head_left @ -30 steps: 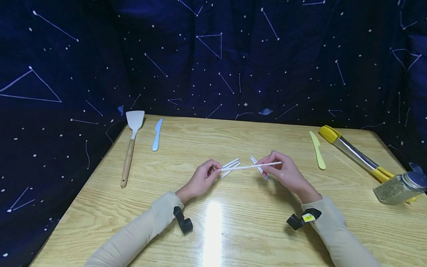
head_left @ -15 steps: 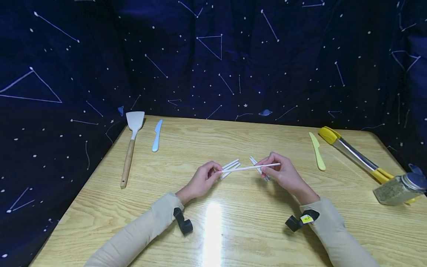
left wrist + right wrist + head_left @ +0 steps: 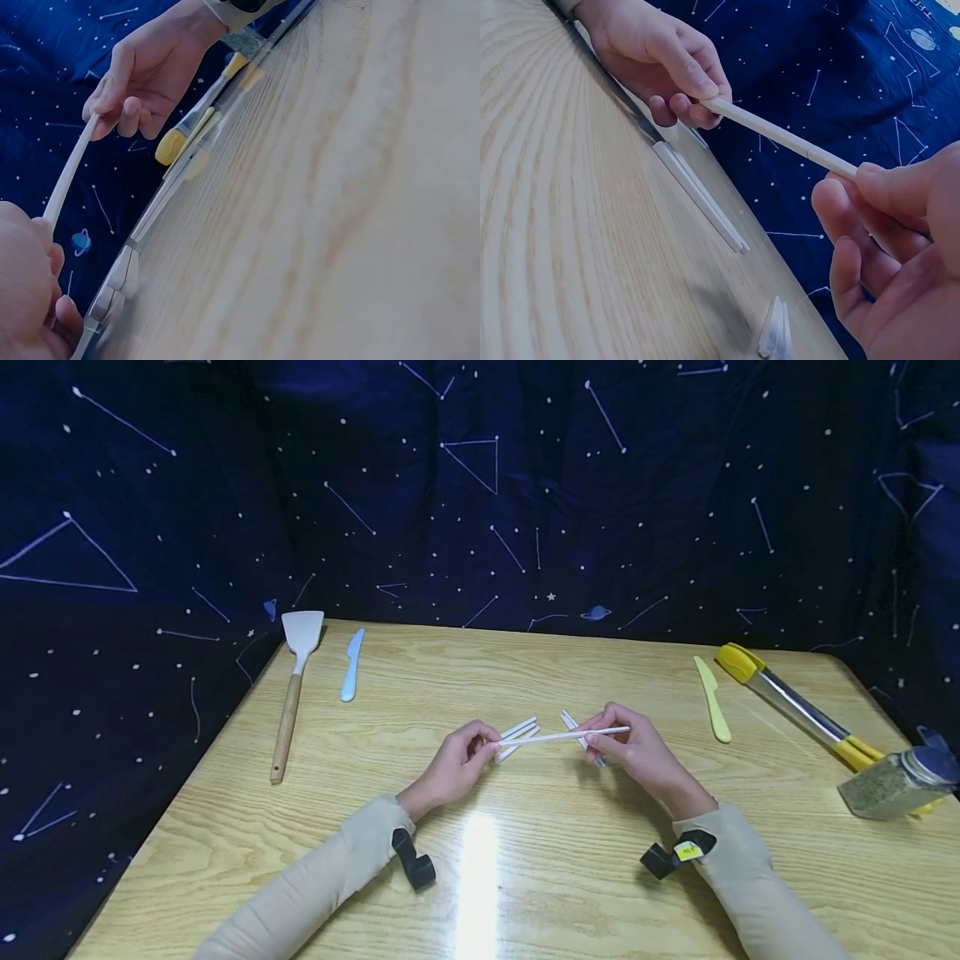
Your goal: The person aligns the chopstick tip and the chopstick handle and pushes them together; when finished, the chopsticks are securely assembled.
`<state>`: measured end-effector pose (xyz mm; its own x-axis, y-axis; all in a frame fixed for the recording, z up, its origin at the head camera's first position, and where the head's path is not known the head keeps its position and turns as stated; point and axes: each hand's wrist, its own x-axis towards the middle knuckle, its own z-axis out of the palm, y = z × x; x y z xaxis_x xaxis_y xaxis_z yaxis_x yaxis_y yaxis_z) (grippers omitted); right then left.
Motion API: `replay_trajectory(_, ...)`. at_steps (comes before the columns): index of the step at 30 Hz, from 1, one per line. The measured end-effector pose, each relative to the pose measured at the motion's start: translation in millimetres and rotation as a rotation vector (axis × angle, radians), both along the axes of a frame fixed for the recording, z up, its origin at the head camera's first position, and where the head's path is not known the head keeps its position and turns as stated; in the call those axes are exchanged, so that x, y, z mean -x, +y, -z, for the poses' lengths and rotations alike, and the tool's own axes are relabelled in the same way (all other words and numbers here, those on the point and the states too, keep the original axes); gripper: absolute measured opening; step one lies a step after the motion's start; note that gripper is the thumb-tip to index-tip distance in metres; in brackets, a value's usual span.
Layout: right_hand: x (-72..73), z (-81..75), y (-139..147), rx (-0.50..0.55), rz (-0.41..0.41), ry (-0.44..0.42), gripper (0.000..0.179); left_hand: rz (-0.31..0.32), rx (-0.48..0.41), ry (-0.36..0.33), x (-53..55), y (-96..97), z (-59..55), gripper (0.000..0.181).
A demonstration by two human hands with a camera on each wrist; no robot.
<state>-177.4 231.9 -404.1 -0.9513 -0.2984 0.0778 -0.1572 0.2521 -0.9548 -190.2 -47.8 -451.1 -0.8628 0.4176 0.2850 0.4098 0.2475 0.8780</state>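
A thin white stick (image 3: 547, 738) spans the space between my two hands, held above the table. My left hand (image 3: 453, 764) pinches its left end between thumb and fingers. Near the other end, my right hand (image 3: 641, 756) pinches it, and a short tip pokes out beyond those fingers. The right wrist view shows a fine seam across the stick (image 3: 780, 137), closer to the right hand. Behind the left fingertips lie several short white sticks (image 3: 519, 727) on the table. More white sticks (image 3: 570, 720) lie under the right hand, which partly hides them.
On the left of the wooden table (image 3: 405, 677) lie a spatula (image 3: 292, 693) with a wooden handle and a blue knife (image 3: 352, 664). To the right are a yellow knife (image 3: 712, 699), yellow-tipped tongs (image 3: 795, 706) and a spice jar (image 3: 892, 785). A dark star-patterned cloth (image 3: 480, 527) hangs behind.
Both hands keep their pinch on the white stick. The right hand has shifted very slightly left with its end; the things on the table lie as before.
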Motion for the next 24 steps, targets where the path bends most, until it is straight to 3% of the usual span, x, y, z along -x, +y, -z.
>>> replay_trajectory(8, 0.4, -0.6, 0, 0.005, -0.017, 0.011, 0.006, 0.019, -0.056, -0.042, 0.9, -1.6, -0.7, 0.008)
replay_trajectory(18, 0.4, -7.9, 9, 0.029, -0.112, 0.015, 0.017, 0.039, -0.078, -0.054, 5.9, -6.1, -7.4, 0.009)
replay_trajectory(24, 2.6, -6.3, 15, 0.242, -0.200, -0.025, 0.017, 0.079, -0.074, -0.095, 2.7, -4.2, -8.2, 0.008)
